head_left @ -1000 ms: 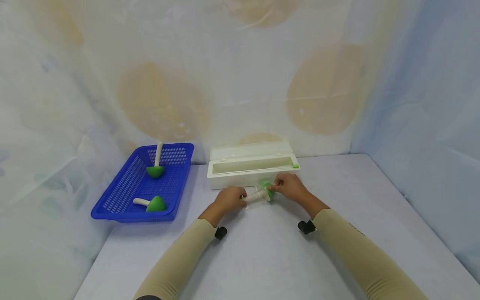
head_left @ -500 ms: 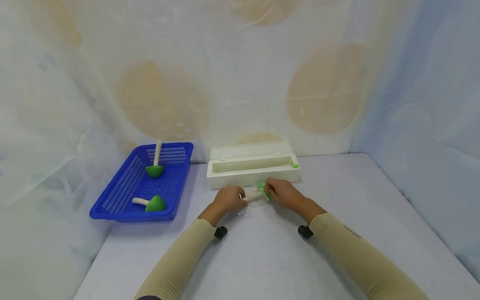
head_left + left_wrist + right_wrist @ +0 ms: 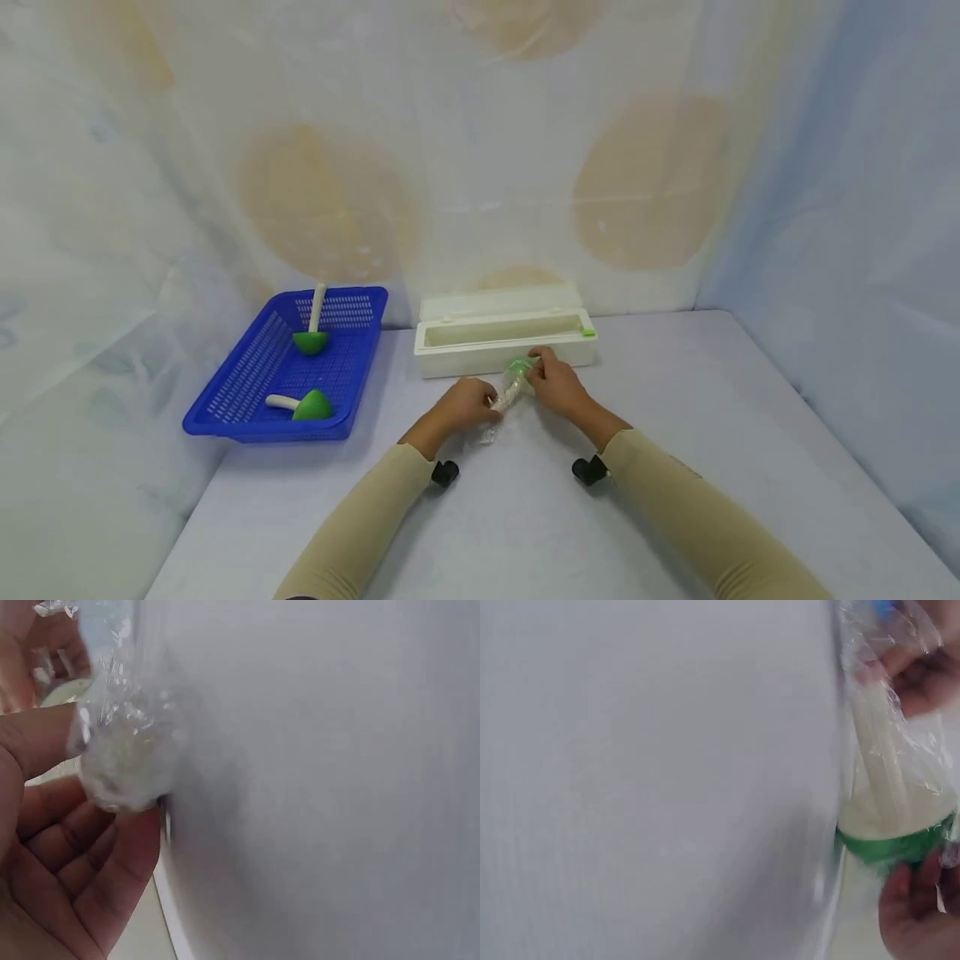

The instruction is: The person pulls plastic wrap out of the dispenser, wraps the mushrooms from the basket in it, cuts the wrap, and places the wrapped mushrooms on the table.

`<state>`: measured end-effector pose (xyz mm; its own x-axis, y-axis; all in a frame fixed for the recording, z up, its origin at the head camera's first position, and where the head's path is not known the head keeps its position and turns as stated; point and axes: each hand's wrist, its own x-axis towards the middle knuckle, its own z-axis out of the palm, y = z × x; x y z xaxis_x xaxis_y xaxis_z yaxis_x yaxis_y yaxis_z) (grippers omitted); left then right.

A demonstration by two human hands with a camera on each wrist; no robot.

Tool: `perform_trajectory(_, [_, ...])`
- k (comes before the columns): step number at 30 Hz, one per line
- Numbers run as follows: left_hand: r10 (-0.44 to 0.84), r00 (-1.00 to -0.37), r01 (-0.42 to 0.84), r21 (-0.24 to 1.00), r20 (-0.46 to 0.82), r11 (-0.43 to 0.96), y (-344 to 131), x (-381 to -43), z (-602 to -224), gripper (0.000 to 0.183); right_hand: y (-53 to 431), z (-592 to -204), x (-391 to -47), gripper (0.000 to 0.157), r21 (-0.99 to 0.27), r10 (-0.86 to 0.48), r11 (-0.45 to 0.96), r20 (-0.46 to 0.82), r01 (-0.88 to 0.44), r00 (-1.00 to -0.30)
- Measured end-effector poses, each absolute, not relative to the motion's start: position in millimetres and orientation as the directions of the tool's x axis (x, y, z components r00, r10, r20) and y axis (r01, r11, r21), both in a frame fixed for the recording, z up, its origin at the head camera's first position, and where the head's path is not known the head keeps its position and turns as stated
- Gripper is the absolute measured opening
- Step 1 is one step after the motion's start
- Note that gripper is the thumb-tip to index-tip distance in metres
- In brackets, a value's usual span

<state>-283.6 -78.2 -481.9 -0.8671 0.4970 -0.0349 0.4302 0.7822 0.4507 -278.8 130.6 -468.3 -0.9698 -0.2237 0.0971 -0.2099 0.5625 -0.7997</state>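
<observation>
A toy mushroom with a green cap and white stem (image 3: 507, 397) lies in clear plastic film, tilted between both hands. My left hand (image 3: 467, 404) pinches the stem end; in the left wrist view crumpled film (image 3: 127, 761) covers that end, between thumb and fingers. My right hand (image 3: 557, 385) grips the cap side, its fingers bent against the green cap (image 3: 892, 846) and film. In the right wrist view, loose film (image 3: 922, 754) stands out from the stem. Right behind the hands sits a long white cling film box (image 3: 457, 362), its lid raised.
At the left stands a blue plastic basket (image 3: 371, 350). Inside it lie an upside-down green mushroom (image 3: 311, 342) and another green mushroom (image 3: 312, 406) on its side. A green slider (image 3: 587, 332) sits at the box's right end. Plastic sheeting (image 3: 480, 167) hangs behind the table.
The wrapped mushroom has turned, so its cap now points farther away and its stem toward me. My right hand has shifted left around the cap; my left hand keeps the stem.
</observation>
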Motion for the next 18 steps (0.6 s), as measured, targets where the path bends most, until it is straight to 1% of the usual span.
perform_trajectory(2, [0.518,-0.855,0.447,0.470,-0.025,0.761,-78.5,-282.4,-481.1,0.026,139.6,-469.0,-283.0,0.038,-0.919,-0.219,0.381,0.018,-0.103,-0.976])
perform_trajectory(4, [0.535,-0.845,0.466,0.476,-0.012,0.746,-80.1,-280.3,-480.4,0.027,151.2,-469.2,-287.9,0.039,-0.973,-0.244,0.232,-0.055,-0.004,-0.968])
perform_trajectory(5, [0.538,-0.843,0.470,0.475,-0.008,0.744,-81.1,-278.5,-480.0,0.029,157.4,-469.0,-290.5,0.039,-0.982,-0.258,0.185,-0.086,0.038,-0.962])
perform_trajectory(6, [0.538,-0.843,0.470,0.480,-0.004,0.741,-82.1,-276.5,-479.6,0.030,163.1,-467.6,-291.9,0.037,-0.982,-0.258,0.185,-0.095,0.048,-0.962])
perform_trajectory(8, [0.532,-0.847,0.474,0.471,0.012,0.744,-84.1,-272.8,-480.2,0.030,172.6,-463.1,-293.3,0.034,-0.964,-0.222,0.265,-0.084,0.023,-0.971])
perform_trajectory(10, [0.523,-0.852,0.481,0.452,0.036,0.752,-84.6,-269.3,-480.0,0.030,178.3,-454.9,-292.7,0.032,-0.925,-0.137,0.381,-0.039,-0.016,-0.990])
perform_trajectory(12, [0.518,-0.852,0.503,0.409,0.083,0.762,-83.7,-266.1,-479.2,0.029,180.5,-447.1,-292.8,0.032,-0.903,-0.057,0.428,0.015,-0.038,-0.998])
perform_trajectory(14, [0.523,-0.838,0.543,0.350,0.157,0.764,-81.3,-262.7,-477.1,0.028,178.8,-441.9,-293.6,0.036,-0.916,-0.032,0.398,0.049,-0.058,-0.998])
perform_trajectory(18, [0.536,-0.785,0.613,0.262,0.310,0.745,-72.9,-254.8,-470.3,0.028,168.3,-444.9,-295.6,0.052,-0.969,-0.089,0.244,0.006,-0.028,-0.996])
